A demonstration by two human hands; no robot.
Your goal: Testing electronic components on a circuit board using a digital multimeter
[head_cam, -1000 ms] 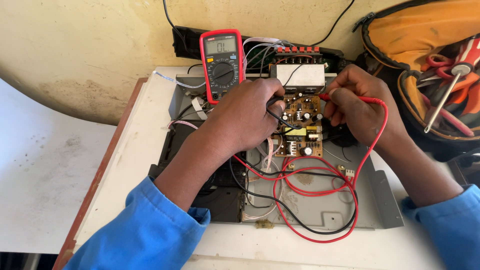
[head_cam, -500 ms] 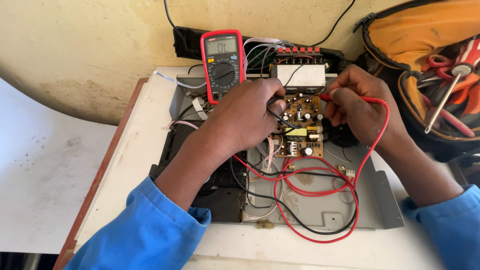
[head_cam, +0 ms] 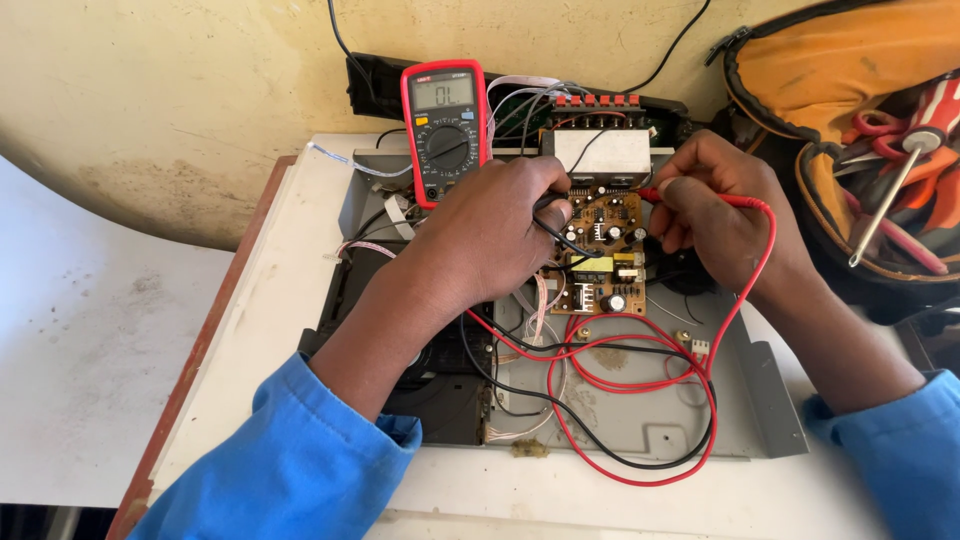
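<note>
My left hand pinches the black probe, my right hand the red probe; a slipped tip could bridge neighbouring joints on the circuit board.

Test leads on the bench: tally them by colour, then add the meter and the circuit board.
Red test lead: 1
Black test lead: 1
Multimeter: 1
Circuit board: 1
Total: 4

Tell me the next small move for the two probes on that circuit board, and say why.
Probably shift the red probe in the right hand to a neighbouring point on the brown circuit board. The left hand holds the black probe on the board, both tips look set among the components, and the red multimeter shows letters, not a number.
</note>
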